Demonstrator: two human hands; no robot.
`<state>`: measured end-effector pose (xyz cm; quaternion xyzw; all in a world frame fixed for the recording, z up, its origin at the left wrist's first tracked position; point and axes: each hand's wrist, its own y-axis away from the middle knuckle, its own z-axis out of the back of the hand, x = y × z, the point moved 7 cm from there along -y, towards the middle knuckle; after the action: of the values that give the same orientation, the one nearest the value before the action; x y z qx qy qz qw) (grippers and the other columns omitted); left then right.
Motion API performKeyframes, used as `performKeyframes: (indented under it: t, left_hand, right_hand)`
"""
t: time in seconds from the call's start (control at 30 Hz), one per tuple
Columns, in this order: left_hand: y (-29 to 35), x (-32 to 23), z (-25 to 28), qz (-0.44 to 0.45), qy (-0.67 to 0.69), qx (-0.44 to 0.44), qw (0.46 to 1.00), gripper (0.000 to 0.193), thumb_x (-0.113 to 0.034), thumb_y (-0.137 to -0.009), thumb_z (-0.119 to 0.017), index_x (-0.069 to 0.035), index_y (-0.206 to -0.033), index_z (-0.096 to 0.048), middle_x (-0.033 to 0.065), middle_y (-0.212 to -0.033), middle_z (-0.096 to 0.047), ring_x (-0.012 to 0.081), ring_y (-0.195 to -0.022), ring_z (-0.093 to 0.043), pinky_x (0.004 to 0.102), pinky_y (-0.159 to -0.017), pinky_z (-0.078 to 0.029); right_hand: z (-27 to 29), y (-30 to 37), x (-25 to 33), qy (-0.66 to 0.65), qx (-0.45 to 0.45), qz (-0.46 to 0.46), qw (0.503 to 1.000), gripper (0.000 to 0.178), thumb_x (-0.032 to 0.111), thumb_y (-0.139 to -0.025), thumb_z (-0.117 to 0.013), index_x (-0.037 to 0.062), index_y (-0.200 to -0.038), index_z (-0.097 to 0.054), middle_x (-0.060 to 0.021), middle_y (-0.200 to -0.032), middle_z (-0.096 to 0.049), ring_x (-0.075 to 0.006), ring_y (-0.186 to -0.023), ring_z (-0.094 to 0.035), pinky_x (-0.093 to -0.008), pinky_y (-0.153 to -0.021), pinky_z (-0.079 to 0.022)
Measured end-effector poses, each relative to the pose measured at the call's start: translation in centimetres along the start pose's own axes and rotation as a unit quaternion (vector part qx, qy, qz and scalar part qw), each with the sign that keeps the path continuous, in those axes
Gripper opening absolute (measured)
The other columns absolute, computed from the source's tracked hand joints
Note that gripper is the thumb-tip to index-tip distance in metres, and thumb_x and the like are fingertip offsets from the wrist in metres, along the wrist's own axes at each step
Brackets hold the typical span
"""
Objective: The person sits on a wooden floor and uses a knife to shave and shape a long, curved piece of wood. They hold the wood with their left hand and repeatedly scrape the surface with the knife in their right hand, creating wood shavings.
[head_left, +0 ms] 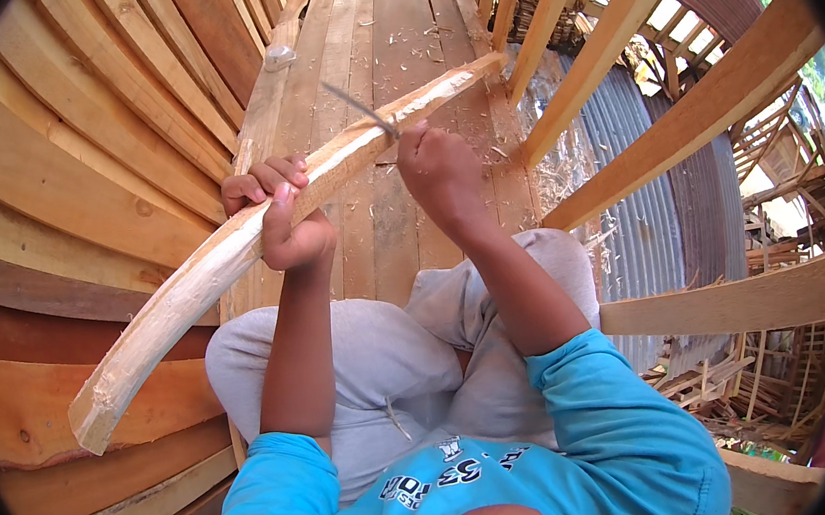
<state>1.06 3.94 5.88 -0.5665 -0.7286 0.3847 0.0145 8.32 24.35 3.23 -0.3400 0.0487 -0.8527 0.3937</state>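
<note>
A long, pale wooden pole (pixel 188 276) with a rough, whittled surface slants across my lap, from low at the left up to the far right. My left hand (pixel 293 225) is closed round its middle, thumb on top. In my right hand (pixel 438 169), fingers closed, is a knife whose thin grey blade (pixel 354 102) crosses the pole and points up to the left. The fist hides the knife's handle. The blade's edge appears to lie on or just over the wood.
I sit cross-legged on a plank floor (pixel 357 258) strewn with wood shavings. A board wall (pixel 50 160) rises at the left. Slanting wooden slats (pixel 602 47) stand at the right, with corrugated metal sheets (pixel 637 194) beyond. A small clear object (pixel 279 57) lies by the wall.
</note>
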Motion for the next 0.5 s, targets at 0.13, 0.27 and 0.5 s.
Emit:
performKeyframes:
  t: [0.13, 0.27, 0.5]
  left_hand:
    - [-0.1, -0.1, -1.3, 0.009, -0.022, -0.002, 1.0, 0.024, -0.003, -0.069, -0.055, -0.013, -0.085, -0.04, 0.0042, -0.066, -0.045, 0.0182, -0.07, -0.051, 0.0418, -0.082, -0.044]
    - [-0.2, -0.2, 0.3, 0.008, -0.019, -0.026, 0.999, 0.022, -0.003, -0.07, -0.054, -0.014, -0.084, -0.042, 0.0031, -0.066, -0.044, 0.0181, -0.071, -0.05, 0.0413, -0.084, -0.043]
    - [0.2, 0.3, -1.0, 0.001, -0.047, -0.035, 0.998, 0.023, -0.003, -0.069, -0.054, -0.014, -0.084, -0.041, 0.0029, -0.065, -0.045, 0.0182, -0.07, -0.051, 0.0417, -0.082, -0.044]
  right_hand:
    - [0.0, -1.6, -1.6, -0.019, -0.024, 0.05, 0.998, 0.053, 0.03, -0.094, -0.039, -0.0026, -0.063, -0.067, -0.0267, -0.062, -0.063, -0.0443, -0.058, -0.064, -0.0538, -0.059, -0.052]
    - [-0.8, -0.2, 0.0, 0.009, -0.015, 0.027, 0.999, 0.053, 0.029, -0.094, -0.04, -0.0014, -0.061, -0.067, -0.0252, -0.059, -0.062, -0.0436, -0.057, -0.064, -0.0531, -0.057, -0.052]
    - [-0.6, -2.3, -1.3, 0.013, -0.074, 0.027, 0.997, 0.053, 0.029, -0.095, -0.039, 0.0006, -0.058, -0.065, -0.024, -0.059, -0.062, -0.0426, -0.055, -0.064, -0.0536, -0.054, -0.051]
